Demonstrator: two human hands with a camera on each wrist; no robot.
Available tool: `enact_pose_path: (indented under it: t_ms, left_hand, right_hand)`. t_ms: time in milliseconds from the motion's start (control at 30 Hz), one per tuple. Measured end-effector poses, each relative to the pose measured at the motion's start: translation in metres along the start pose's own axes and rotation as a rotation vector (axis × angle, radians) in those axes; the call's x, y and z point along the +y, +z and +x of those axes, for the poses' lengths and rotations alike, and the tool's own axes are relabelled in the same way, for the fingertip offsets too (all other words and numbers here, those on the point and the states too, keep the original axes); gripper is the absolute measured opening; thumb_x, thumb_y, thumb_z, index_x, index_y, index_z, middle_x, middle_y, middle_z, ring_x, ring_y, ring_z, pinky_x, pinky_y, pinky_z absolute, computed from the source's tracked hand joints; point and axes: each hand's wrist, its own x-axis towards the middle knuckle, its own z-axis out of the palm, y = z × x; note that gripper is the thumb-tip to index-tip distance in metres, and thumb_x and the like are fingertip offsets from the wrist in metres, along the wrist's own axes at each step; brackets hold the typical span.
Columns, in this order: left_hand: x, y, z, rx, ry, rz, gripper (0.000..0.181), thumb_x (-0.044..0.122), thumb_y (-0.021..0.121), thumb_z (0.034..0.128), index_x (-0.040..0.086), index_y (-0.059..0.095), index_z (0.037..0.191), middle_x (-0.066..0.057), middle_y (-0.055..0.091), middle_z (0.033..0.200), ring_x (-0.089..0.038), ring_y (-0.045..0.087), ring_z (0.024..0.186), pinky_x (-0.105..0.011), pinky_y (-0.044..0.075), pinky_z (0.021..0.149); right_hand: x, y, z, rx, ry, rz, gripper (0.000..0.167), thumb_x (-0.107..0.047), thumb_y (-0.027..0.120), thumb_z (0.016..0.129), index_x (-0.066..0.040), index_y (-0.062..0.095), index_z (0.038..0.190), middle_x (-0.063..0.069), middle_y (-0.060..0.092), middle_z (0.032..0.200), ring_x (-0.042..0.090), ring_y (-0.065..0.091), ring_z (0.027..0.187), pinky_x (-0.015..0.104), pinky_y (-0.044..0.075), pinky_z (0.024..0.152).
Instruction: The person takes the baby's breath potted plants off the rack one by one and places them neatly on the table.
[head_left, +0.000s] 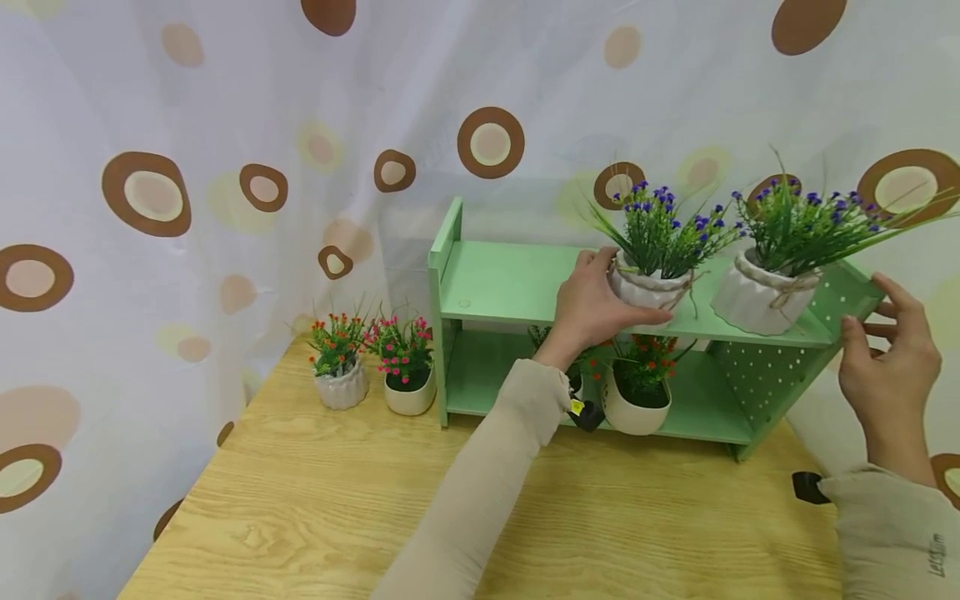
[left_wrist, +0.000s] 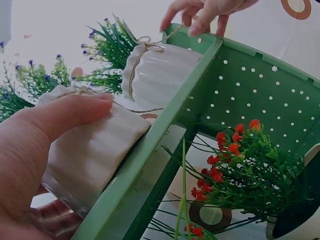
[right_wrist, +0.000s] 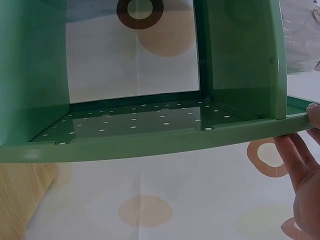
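We've got our left hand (head_left: 588,304) gripping 1 purple-flowered pot (head_left: 651,288), right hand (head_left: 892,358) pinching the end of the green shelf (head_left: 510,275).

Homelike setting: curtain (head_left: 247,75), wooden table (head_left: 300,492)

Clad in long pale beige sleeves, with left hand (head_left: 591,307) and right hand (head_left: 898,371) bare.
Covered on the left arm by a plain, close-fitting left sleeve (head_left: 480,492), gathered into a ruffled cuff (head_left: 534,388); fitted beneath that wrist with a small black device (head_left: 590,415) bearing a bright yellow tag (head_left: 577,407). Covered on the right by a matching right sleeve (head_left: 885,533), printed lengthwise with dark lettering (head_left: 937,556), too small to read surely; fitted at the cuff with a blocky black piece (head_left: 808,487).
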Motion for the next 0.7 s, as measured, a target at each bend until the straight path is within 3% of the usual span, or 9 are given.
enact_pose_path:
  t_ms: [333,500,633,700]
  left_hand:
    - [-0.005,-0.004,-0.013,0.059,0.101,-0.08,0.1,0.054,0.093,0.0697,0.02,0.049,0.152,0.002,0.05,0.138,-0.015,0.061,0.105,-0.027,0.056,0.085]
    - [-0.009,-0.01,-0.024,0.094,0.15,-0.144,0.083,0.049,0.095,0.0693,0.017,0.056,0.135,0.001,0.049,0.124,-0.011,0.054,0.091,-0.019,0.048,0.071]
    - [-0.011,-0.018,-0.035,0.115,0.202,-0.191,0.072,0.043,0.097,0.069,0.015,0.058,0.122,0.0,0.046,0.117,-0.011,0.05,0.087,-0.019,0.044,0.069]
    - [-0.012,-0.022,-0.041,0.126,0.228,-0.207,0.072,0.041,0.098,0.0682,0.016,0.06,0.124,0.0,0.046,0.116,-0.01,0.051,0.086,-0.017,0.045,0.069]
  right_hand:
    - [0.001,-0.002,0.0,0.006,-0.007,0.002,0.053,-0.025,0.049,0.109,-0.047,0.038,0.156,0.014,0.056,0.145,-0.018,0.045,0.109,0.002,0.037,0.083]
    - [0.0,-0.002,0.0,0.009,-0.008,0.005,0.053,-0.025,0.05,0.109,-0.048,0.039,0.156,0.015,0.056,0.144,-0.019,0.045,0.108,0.003,0.036,0.081]
    - [0.0,-0.002,0.001,0.007,-0.015,0.012,0.054,-0.024,0.051,0.108,-0.048,0.039,0.155,0.015,0.057,0.144,-0.021,0.044,0.106,0.003,0.037,0.08]
    - [-0.001,-0.002,0.001,0.005,-0.01,0.011,0.054,-0.024,0.051,0.108,-0.049,0.039,0.155,0.015,0.057,0.144,-0.021,0.043,0.105,0.003,0.038,0.082]
